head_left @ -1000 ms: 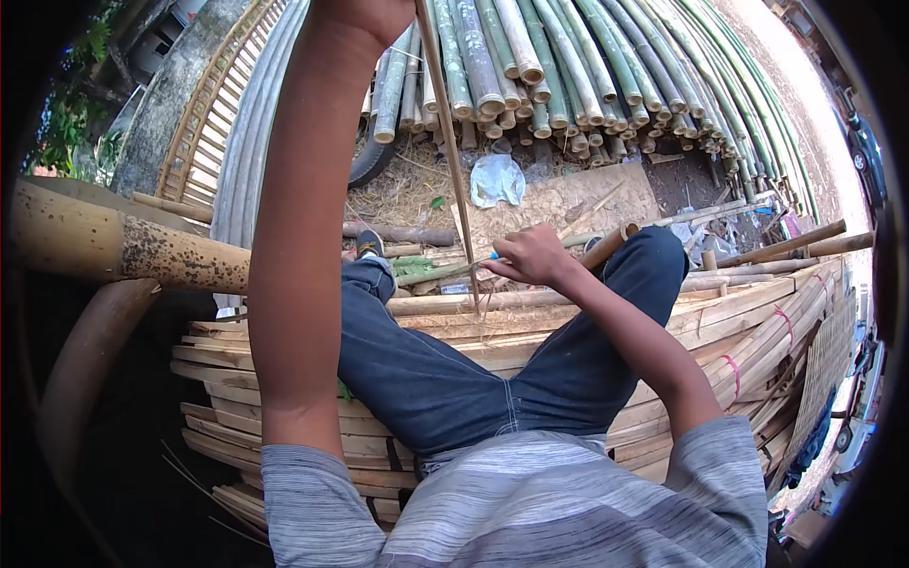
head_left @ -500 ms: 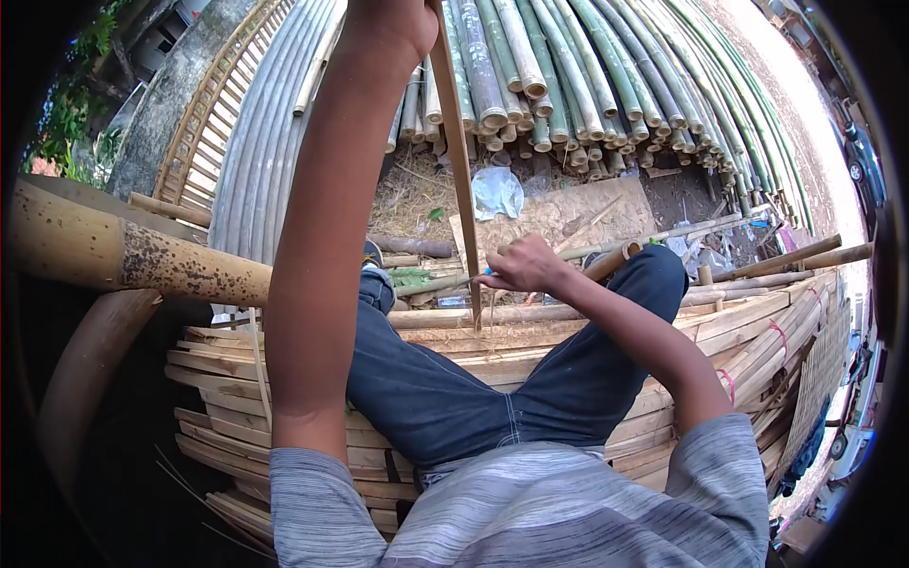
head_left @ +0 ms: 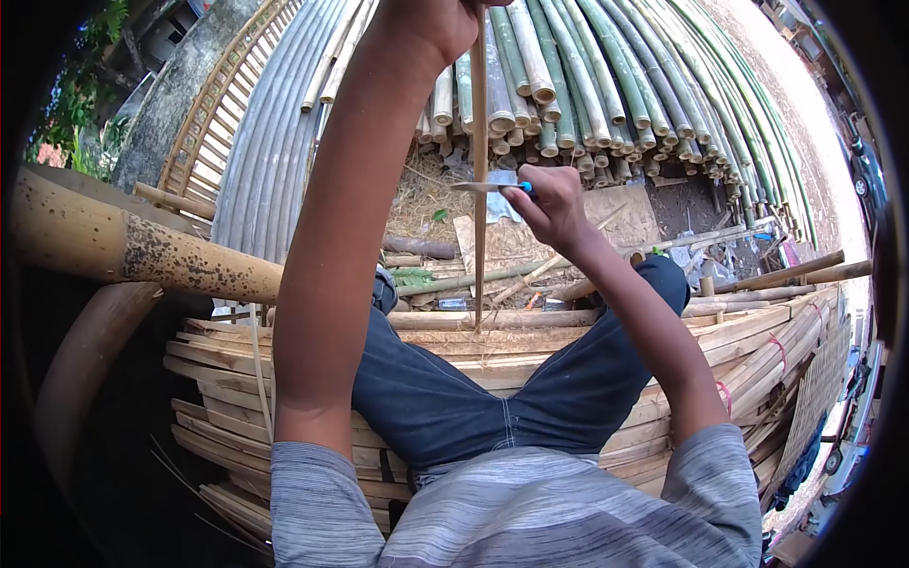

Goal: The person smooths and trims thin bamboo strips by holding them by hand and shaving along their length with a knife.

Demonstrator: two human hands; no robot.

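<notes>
My left hand (head_left: pixel 445 24), partly cut off at the top edge of the head view, is closed round the upper part of a long, narrow bamboo strip (head_left: pixel 480 265). The strip stands nearly upright between my legs, its lower end by the split wood pieces in front of me. In my right hand (head_left: pixel 554 206) is a knife (head_left: pixel 488 187) with a bit of blue at its handle. The knife's blade points left and crosses the strip at about mid-height; whether its edge bites into the strip I cannot tell.
Flat split bamboo pieces (head_left: pixel 213 383) are stacked under and beside my legs. A thick spotted bamboo pole (head_left: pixel 199 267) juts in from the left. Ahead lies a large pile of bamboo poles (head_left: pixel 606 85), with grey corrugated sheets (head_left: pixel 270 142) to its left.
My right hand has moved up along the strip with the knife. My left hand has shifted slightly right, and the strip now stands straighter.
</notes>
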